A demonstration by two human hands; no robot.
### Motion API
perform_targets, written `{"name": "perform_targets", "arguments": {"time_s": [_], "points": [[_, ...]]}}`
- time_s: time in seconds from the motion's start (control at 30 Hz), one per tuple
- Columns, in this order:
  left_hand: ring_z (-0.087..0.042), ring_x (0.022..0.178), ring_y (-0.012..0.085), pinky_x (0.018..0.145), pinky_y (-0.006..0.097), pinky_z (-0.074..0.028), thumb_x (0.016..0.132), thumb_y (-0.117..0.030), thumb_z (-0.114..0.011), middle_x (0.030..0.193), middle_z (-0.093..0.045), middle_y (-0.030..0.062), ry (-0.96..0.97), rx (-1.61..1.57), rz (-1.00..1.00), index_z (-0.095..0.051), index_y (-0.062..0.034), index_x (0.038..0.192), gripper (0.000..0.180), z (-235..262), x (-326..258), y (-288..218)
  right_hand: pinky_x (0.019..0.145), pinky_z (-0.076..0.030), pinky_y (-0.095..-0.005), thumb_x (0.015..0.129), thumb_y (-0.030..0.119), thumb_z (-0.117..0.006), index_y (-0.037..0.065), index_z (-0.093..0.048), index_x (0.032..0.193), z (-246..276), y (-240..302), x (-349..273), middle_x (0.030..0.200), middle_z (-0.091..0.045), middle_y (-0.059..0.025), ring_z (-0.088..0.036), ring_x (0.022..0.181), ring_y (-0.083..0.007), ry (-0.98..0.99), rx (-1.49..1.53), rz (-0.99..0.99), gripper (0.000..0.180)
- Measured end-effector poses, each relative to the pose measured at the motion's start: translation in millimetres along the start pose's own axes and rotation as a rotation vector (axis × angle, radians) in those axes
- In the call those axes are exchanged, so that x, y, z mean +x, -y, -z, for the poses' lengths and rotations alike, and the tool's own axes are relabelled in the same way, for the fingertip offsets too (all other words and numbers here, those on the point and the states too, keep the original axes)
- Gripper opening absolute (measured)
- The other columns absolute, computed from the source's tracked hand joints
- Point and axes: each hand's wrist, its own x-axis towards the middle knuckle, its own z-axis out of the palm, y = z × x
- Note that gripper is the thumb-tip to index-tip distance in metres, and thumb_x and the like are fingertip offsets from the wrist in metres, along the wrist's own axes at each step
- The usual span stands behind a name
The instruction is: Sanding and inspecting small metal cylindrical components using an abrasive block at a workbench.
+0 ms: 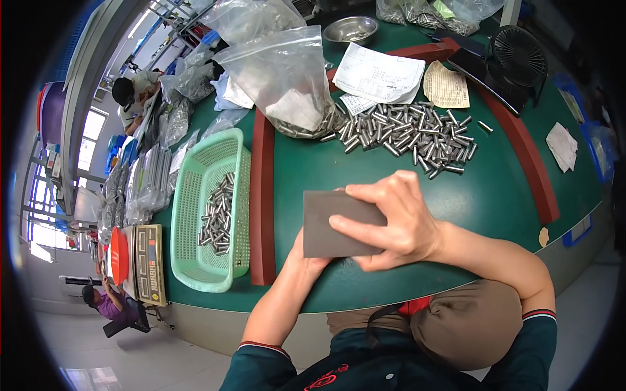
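I hold a dark grey rectangular pad flat between my two hands, just above the near edge of the green desk. My right hand lies over its right side, fingers curled onto the top face and thumb pressed across the middle, so it is clamped on the pad. My left hand comes up from underneath; it is mostly hidden by the pad, and I think it supports the pad from below, palm against the underside.

Beyond my hands, well apart from them, a heap of small metal cylinders is spread on the desk, touching the mouth of a clear plastic bag. To my left, past a red strip, stands a pale green mesh basket with more of the metal cylinders inside. A digital scale sits beside the basket.
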Motion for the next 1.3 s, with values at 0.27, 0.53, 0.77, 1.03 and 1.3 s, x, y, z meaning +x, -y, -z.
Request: {"name": "perform_targets", "arguments": {"time_s": [0.27,0.53,0.77,1.03,1.3], "points": [[-0.059,0.104,0.0199,0.099,0.036,-0.047,0.089,-0.024,-0.069,0.112,-0.060,0.0060,-0.090,-0.015,-0.157,-0.056,-0.0075,0.117,0.035,-29,-1,9,0.072,-0.038,-0.0381,0.057,0.034,-0.072,0.014,-0.071,0.110,8,-5,3,0.107,-0.061,-0.0149,-0.054,0.084,-0.0248,0.011,0.033,0.002,0.057],[-0.037,0.069,0.0103,0.069,0.023,-0.032,0.093,-0.022,-0.064,0.080,-0.043,0.0001,0.202,-0.114,-0.125,-0.056,-0.0059,0.096,0.018,-3,2,-2,0.082,-0.038,-0.0386,0.054,0.023,-0.077,0.009,-0.070,0.112,25,-38,5,0.101,-0.055,-0.0118,-0.052,0.092,-0.0270,-0.140,-0.153,-0.422,0.059],[-0.057,0.092,0.0130,0.089,0.029,-0.049,0.090,-0.016,-0.067,0.095,-0.057,0.0019,-0.184,0.014,-0.115,-0.055,-0.0056,0.106,0.022,-33,-5,-4,0.076,-0.040,-0.0382,0.054,0.032,-0.073,0.013,-0.071,0.110,26,-14,6,0.110,-0.058,-0.0150,-0.054,0.084,-0.0256,0.051,-0.030,-0.038,0.059],[-0.058,0.110,0.0170,0.104,0.034,-0.043,0.089,-0.011,-0.067,0.114,-0.063,0.0055,0.040,0.005,-0.146,-0.059,-0.0044,0.110,0.024,0,2,-2,0.071,-0.040,-0.0389,0.050,0.027,-0.074,0.013,-0.071,0.108,28,-20,5,0.107,-0.059,-0.0145,-0.055,0.082,-0.0272,0.032,-0.073,-0.091,0.060],[-0.060,0.090,0.0119,0.083,0.027,-0.052,0.085,-0.022,-0.074,0.093,-0.059,0.0007,0.025,0.223,-0.227,-0.059,-0.0049,0.101,0.027,-4,-3,-6,0.072,-0.036,-0.0406,0.052,0.024,-0.075,0.012,-0.068,0.111,31,-11,12,0.102,-0.058,-0.0144,-0.052,0.085,-0.0279,0.007,0.042,-0.195,0.061]]}}
